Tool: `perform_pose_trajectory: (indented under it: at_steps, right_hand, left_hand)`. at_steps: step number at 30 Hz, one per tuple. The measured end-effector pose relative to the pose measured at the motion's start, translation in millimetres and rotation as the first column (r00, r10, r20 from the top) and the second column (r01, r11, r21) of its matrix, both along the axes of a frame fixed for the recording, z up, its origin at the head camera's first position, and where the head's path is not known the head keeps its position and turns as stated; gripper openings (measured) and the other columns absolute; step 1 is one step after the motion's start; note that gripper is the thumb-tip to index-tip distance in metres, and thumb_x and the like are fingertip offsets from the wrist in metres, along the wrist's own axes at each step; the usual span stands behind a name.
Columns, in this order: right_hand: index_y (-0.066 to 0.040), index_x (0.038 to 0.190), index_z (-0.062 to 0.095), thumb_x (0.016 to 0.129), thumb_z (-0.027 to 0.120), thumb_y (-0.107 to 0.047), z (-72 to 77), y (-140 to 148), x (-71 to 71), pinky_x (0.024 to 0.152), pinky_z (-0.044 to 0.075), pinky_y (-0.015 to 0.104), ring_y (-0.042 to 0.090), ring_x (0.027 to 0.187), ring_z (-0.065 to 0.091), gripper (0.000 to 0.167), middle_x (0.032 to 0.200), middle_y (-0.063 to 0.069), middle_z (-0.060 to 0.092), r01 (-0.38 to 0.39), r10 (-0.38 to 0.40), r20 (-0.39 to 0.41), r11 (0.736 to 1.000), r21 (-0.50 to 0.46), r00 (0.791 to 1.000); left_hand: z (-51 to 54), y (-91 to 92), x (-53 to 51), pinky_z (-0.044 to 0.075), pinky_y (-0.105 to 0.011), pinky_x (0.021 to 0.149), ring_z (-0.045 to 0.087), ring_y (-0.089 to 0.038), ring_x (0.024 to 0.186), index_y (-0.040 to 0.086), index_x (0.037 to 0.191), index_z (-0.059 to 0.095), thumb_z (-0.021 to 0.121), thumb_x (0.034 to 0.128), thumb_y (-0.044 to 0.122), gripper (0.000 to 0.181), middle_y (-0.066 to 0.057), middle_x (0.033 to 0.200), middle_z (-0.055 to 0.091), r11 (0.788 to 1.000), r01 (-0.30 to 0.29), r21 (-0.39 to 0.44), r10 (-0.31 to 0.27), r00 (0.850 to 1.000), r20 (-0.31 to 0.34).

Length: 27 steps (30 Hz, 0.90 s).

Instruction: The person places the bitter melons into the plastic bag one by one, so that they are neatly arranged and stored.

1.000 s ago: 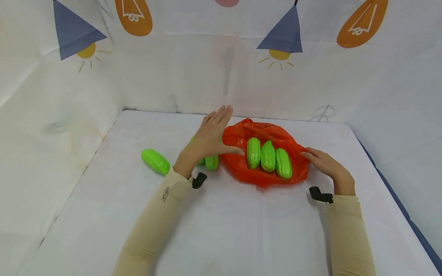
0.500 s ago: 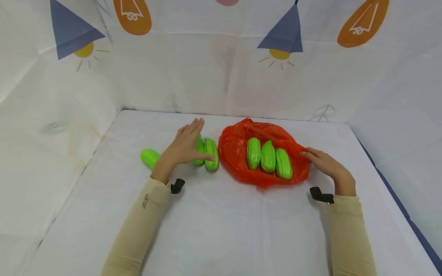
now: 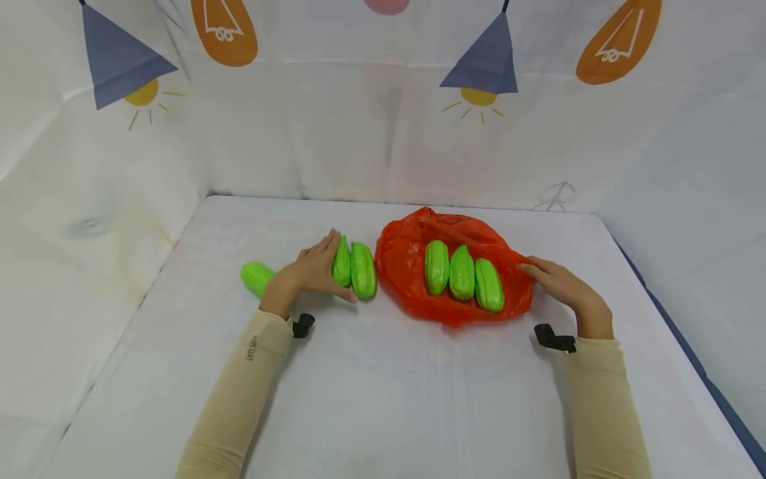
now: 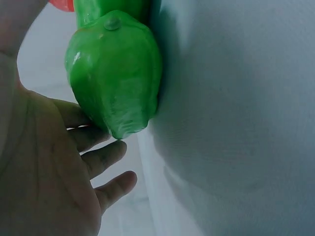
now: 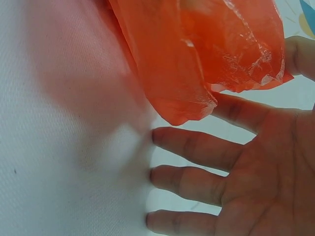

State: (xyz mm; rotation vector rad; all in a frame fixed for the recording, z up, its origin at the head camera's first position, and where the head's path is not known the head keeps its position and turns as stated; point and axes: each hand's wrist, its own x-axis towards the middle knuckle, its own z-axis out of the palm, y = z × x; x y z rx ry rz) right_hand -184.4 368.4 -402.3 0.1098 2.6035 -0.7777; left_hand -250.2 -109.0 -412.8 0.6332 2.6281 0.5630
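Observation:
My left hand [image 3: 308, 273] is spread beside a glossy green ribbed vegetable [image 3: 341, 263], like a short cucumber. In the left wrist view its fingers [image 4: 106, 158] reach behind the vegetable's end [image 4: 115, 73], the upper ones at or against it; firm contact is unclear. A second such vegetable [image 3: 363, 271] lies just to the right. An open red plastic bag [image 3: 407, 279] lies flat, with three green vegetables [image 3: 462, 273] in a row in it. My right hand [image 3: 559, 283] pinches the bag's right edge between thumb and index finger, its other fingers [image 5: 197, 147] straight.
Another green vegetable [image 3: 256, 276] lies left of my left hand, partly hidden by the wrist. All rests on a white-covered table [image 3: 383, 399]. A white printed sheet [image 3: 335, 133] stands behind, and more sheeting hangs at both sides.
My left hand has moved left, away from the bag, and down to the green vegetables beside it. The right hand stays at the bag's edge.

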Motion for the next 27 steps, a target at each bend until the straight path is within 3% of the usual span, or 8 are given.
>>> perform_pose_trajectory:
  at_steps: [7,15,27]
  right_hand:
    - [-0.002,0.155,0.018,0.100,0.030,-0.060,0.1,-1,0.8,0.107,0.024,0.073,0.054,0.139,0.020,0.081,0.156,0.032,0.020,0.008,-0.008,0.003,1.000,-0.006,1.000]
    - [-0.003,0.156,0.017,0.099,0.031,-0.062,-1.7,0,-0.5,0.107,0.023,0.073,0.054,0.140,0.019,0.083,0.156,0.032,0.020,0.014,-0.014,0.005,1.000,0.001,1.000]
    - [-0.001,0.155,0.017,0.100,0.030,-0.061,-1.7,0,0.9,0.108,0.023,0.073,0.054,0.140,0.020,0.082,0.156,0.032,0.020,0.010,-0.010,-0.004,1.000,-0.016,1.000]
  left_hand:
    - [-4.4,-2.7,-3.5,0.013,-0.056,0.121,0.007,-0.036,0.152,0.001,0.156,-0.002,0.083,0.0660,0.061,0.138,-0.016,0.165,-0.003,1.000,0.013,0.001,-0.013,1.000,-0.026]
    - [-5.4,-5.9,-6.0,0.015,-0.059,0.120,0.012,-0.039,0.150,-0.001,0.156,0.002,0.081,0.0754,0.049,0.124,-0.019,0.164,0.004,0.999,0.032,0.030,-0.030,0.998,-0.060]
    - [-6.2,-11.4,-9.4,0.019,-0.059,0.119,0.016,-0.039,0.150,0.001,0.157,0.007,0.083,0.0749,0.046,0.120,-0.017,0.164,0.007,0.998,0.057,0.022,-0.056,0.997,-0.059]
